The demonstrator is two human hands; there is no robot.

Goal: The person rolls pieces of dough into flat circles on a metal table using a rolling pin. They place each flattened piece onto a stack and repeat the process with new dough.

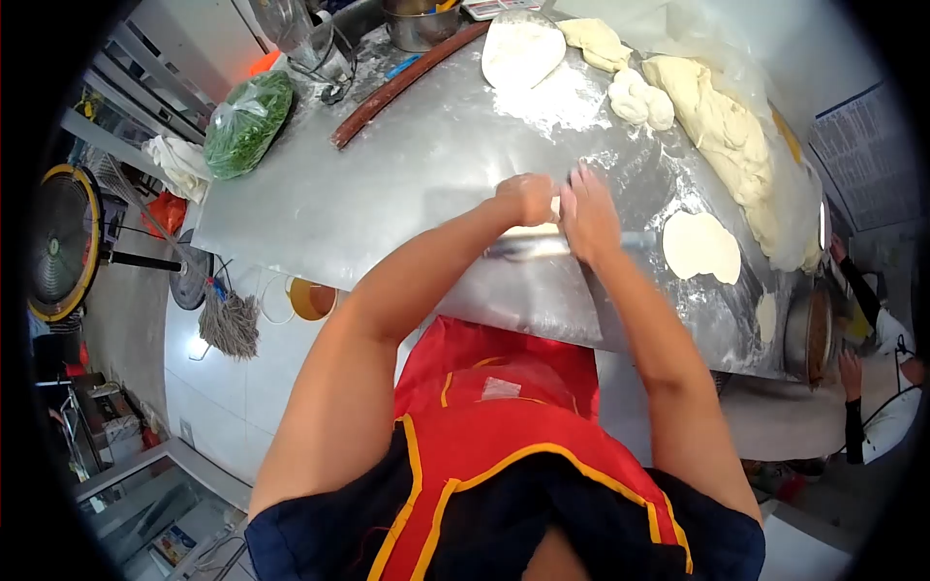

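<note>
A strip of pale dough [532, 230] lies on the steel worktop, close to the middle of its near edge and below the hands, probably set there so that both reach it without stretching. The left hand [528, 198] is curled in on itself over the strip, and blur hides whether its fingers have dough in them; the right hand [591, 215] is unfolded, its fingers extended towards the far edge, the fingertips just beside the left's knuckles. A blurred grey band [531, 248] runs beneath both wrists, too smeared to identify. The flattened dough round [699, 248] sits apart, towards the right edge, perhaps so it does not stick to other pieces. Near the far edge, a larger dough sheet [523, 48] rests partly on spilled flour [557, 105], which likely stops it clinging to the metal. The big dough slab [722, 136] lies along the right edge beside clear plastic, presumably a guard against drying. The long wooden rolling pin [407, 85] slants from the far edge, and the bag of greens [248, 126] is by the left edge, both clear of the hands. The forearms slope inward from widely spaced, bent elbows, the left one crossing the near edge more slantingly, the right one steeper, so the wrists nearly meet.
</note>
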